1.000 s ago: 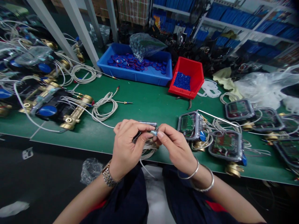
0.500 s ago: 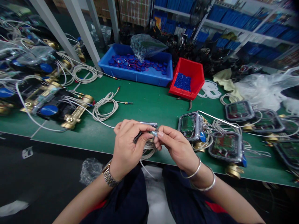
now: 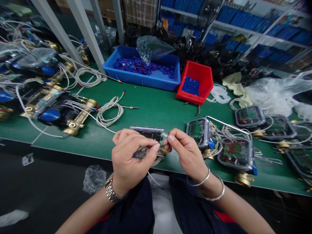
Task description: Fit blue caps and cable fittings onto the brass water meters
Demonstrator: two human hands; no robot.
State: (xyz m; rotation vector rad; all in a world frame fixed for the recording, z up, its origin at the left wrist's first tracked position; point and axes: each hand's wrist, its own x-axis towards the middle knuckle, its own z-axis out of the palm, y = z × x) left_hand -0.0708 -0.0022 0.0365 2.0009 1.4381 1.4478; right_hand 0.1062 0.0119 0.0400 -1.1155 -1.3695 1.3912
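Note:
My left hand [image 3: 129,156] pinches a thin wire between thumb and forefinger, just above the near edge of the green table [image 3: 151,110]. My right hand [image 3: 187,152] grips a small clear seal piece [image 3: 165,135] at its fingertips, joined to that wire. Behind the two hands lies a meter module [image 3: 147,131] with a clear cover and a coil of grey cable partly hidden by my left hand. A brass fitting [image 3: 162,150] shows between the hands.
A blue tray [image 3: 142,70] of blue rings and a red bin [image 3: 195,83] of blue parts stand at the back. Brass-bodied meters with cables [image 3: 58,110] crowd the left. Several clear-cased meters [image 3: 236,151] lie at the right. Pliers [image 3: 196,109] rest by the red bin.
My left hand has drawn down and to the left, away from the right hand, baring the meter module's top. The seal piece stays at my right fingertips.

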